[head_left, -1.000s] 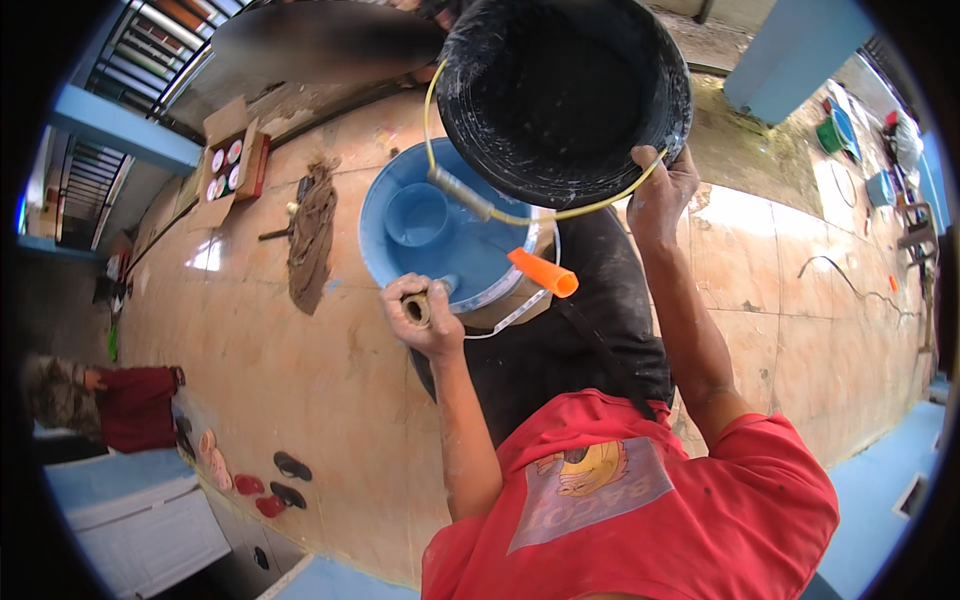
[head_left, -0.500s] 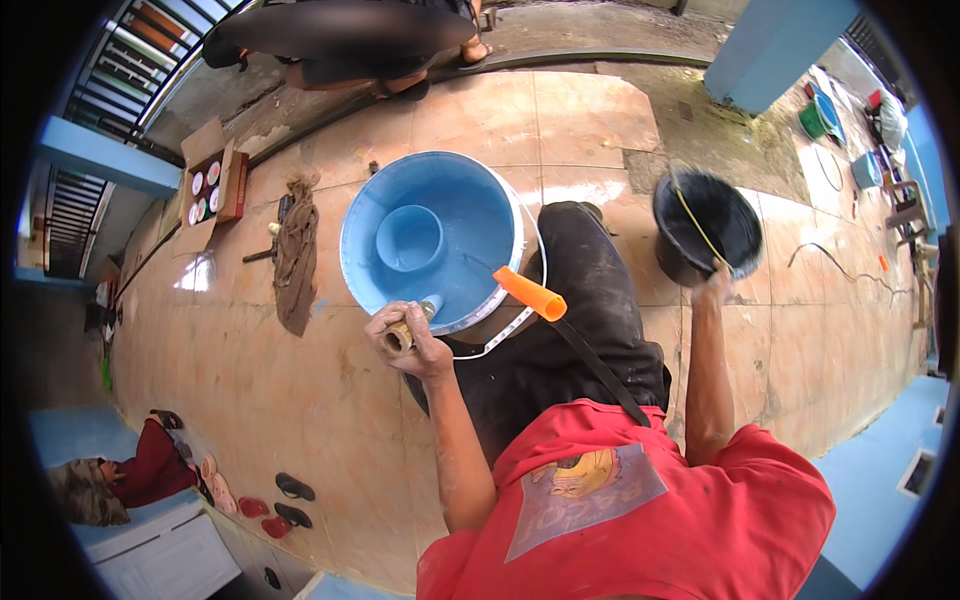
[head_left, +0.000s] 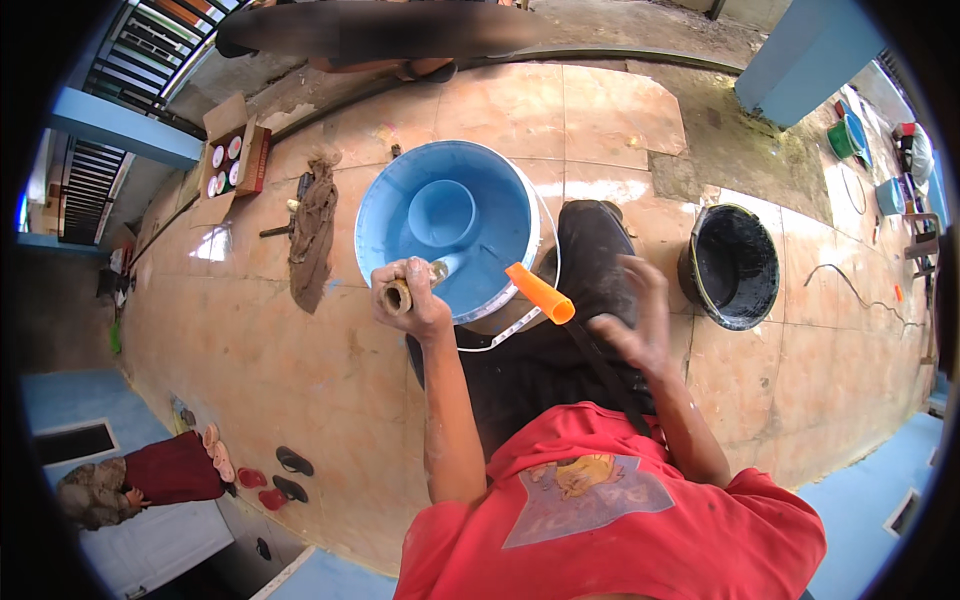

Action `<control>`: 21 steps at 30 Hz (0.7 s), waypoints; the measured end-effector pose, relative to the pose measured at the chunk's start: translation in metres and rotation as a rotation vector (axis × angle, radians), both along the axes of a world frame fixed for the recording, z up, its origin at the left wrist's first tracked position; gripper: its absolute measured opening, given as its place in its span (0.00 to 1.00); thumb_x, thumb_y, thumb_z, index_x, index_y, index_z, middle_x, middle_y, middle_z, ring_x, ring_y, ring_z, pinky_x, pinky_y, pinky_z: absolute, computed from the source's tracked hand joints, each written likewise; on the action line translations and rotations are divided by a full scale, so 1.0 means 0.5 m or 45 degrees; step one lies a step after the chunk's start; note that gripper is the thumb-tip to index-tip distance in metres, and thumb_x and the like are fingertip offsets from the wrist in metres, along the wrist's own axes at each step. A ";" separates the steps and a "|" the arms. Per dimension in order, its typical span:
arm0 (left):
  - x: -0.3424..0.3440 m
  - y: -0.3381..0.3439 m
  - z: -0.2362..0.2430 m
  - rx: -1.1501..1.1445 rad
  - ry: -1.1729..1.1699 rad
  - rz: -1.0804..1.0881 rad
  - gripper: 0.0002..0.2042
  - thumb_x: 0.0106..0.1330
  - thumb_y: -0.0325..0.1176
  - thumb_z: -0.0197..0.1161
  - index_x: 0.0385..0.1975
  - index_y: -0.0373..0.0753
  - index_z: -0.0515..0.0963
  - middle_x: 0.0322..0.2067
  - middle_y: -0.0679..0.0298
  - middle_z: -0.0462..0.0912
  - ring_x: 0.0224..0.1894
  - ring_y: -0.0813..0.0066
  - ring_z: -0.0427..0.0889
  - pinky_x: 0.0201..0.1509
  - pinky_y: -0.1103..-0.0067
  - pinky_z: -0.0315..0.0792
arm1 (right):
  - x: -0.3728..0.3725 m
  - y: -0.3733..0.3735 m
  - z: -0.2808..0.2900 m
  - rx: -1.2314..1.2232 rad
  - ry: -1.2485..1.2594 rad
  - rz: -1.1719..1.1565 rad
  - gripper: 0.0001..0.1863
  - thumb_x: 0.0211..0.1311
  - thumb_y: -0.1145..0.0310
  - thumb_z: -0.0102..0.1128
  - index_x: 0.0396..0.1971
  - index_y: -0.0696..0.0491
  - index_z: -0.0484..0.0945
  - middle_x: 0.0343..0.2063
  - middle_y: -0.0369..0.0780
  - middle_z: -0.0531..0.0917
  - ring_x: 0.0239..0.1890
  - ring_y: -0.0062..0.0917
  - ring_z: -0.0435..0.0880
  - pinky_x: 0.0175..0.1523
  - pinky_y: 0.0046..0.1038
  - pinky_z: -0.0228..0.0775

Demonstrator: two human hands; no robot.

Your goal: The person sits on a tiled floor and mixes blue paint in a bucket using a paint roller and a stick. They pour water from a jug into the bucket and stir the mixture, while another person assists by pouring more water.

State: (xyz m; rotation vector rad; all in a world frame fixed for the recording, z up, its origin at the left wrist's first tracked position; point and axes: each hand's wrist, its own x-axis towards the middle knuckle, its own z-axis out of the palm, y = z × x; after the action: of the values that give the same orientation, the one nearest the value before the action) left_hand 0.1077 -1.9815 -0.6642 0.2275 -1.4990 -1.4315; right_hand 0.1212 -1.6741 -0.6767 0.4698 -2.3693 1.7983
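Note:
My left hand (head_left: 412, 300) is wrapped round a hollow stick (head_left: 397, 296) at the near rim of a large bucket (head_left: 372, 190), blue inside. The stick's blue-coated far end reaches into the bucket. A smaller round blue container (head_left: 442, 212) sits inside it. An orange-handled tool (head_left: 540, 293) leans over the bucket's right rim; its thin metal shaft points inward, and its head cannot be made out. My right hand (head_left: 643, 318), a little blurred, hovers over my right leg with its fingers apart and nothing in them. A black bucket (head_left: 735, 268), dark inside, stands on the tiles right of that hand.
Left of the blue bucket lies a brown cloth (head_left: 314, 235). An opened carton of cans (head_left: 232, 165) stands farther left. Sandals (head_left: 290, 475) and a seated person (head_left: 150, 475) are at the lower left; another person (head_left: 380, 50) is ahead. A blue pillar (head_left: 805, 60) rises at the far right.
My right hand has let go of the black bucket's handle and moved left over my leg. That handle has dropped to the bucket's side. The left hand keeps its hold on the stick.

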 end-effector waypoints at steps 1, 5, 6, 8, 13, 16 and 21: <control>-0.015 0.001 0.009 0.006 0.023 -0.006 0.12 0.66 0.29 0.67 0.25 0.34 0.71 0.21 0.60 0.78 0.23 0.74 0.77 0.28 0.78 0.73 | -0.025 -0.056 0.015 -0.032 0.125 0.175 0.43 0.54 0.60 0.82 0.66 0.57 0.67 0.62 0.51 0.76 0.67 0.42 0.75 0.72 0.42 0.66; -0.059 -0.003 0.037 -0.123 0.036 -0.004 0.12 0.66 0.30 0.68 0.25 0.32 0.73 0.19 0.61 0.78 0.21 0.77 0.77 0.25 0.79 0.72 | -0.137 -0.240 0.019 -0.403 0.175 0.592 0.16 0.54 0.73 0.77 0.36 0.52 0.76 0.34 0.38 0.85 0.43 0.32 0.88 0.66 0.40 0.74; -0.072 -0.011 0.032 -0.109 0.069 -0.028 0.12 0.66 0.31 0.68 0.25 0.33 0.74 0.18 0.63 0.78 0.20 0.78 0.76 0.24 0.80 0.70 | -0.160 -0.270 0.023 -0.383 0.112 0.571 0.13 0.56 0.76 0.73 0.26 0.53 0.73 0.25 0.36 0.80 0.29 0.24 0.83 0.49 0.32 0.80; -0.078 -0.016 0.050 -0.188 0.035 -0.019 0.12 0.66 0.31 0.69 0.24 0.34 0.75 0.17 0.65 0.77 0.20 0.79 0.76 0.24 0.80 0.69 | -0.209 -0.296 0.048 -0.247 0.131 0.588 0.14 0.58 0.76 0.71 0.22 0.54 0.72 0.21 0.35 0.77 0.24 0.21 0.77 0.37 0.30 0.74; -0.043 -0.066 0.036 -0.401 -0.057 0.033 0.13 0.66 0.32 0.70 0.23 0.35 0.74 0.16 0.68 0.75 0.20 0.81 0.73 0.24 0.81 0.67 | -0.258 -0.309 0.099 -0.206 0.130 0.540 0.16 0.61 0.74 0.68 0.18 0.55 0.70 0.14 0.33 0.69 0.18 0.16 0.66 0.24 0.27 0.58; -0.018 -0.061 0.010 -0.226 -0.145 0.054 0.14 0.66 0.32 0.70 0.22 0.36 0.73 0.17 0.69 0.73 0.20 0.83 0.69 0.24 0.81 0.64 | -0.236 -0.284 0.135 -0.223 -0.001 0.446 0.17 0.62 0.74 0.68 0.17 0.54 0.70 0.15 0.31 0.70 0.18 0.15 0.64 0.24 0.25 0.56; 0.030 -0.040 -0.021 -0.139 -0.272 0.049 0.15 0.67 0.33 0.71 0.23 0.36 0.72 0.18 0.69 0.72 0.21 0.83 0.67 0.25 0.81 0.63 | -0.202 -0.280 0.144 -0.501 -0.266 0.302 0.17 0.65 0.73 0.66 0.18 0.51 0.68 0.15 0.30 0.70 0.17 0.15 0.67 0.23 0.23 0.59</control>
State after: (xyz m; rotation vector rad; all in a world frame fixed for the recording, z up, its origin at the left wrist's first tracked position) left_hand 0.1229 -2.0017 -0.6745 0.3491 -1.7313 -1.3227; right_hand 0.0204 -1.8143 -0.6046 0.5497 -2.0644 2.4585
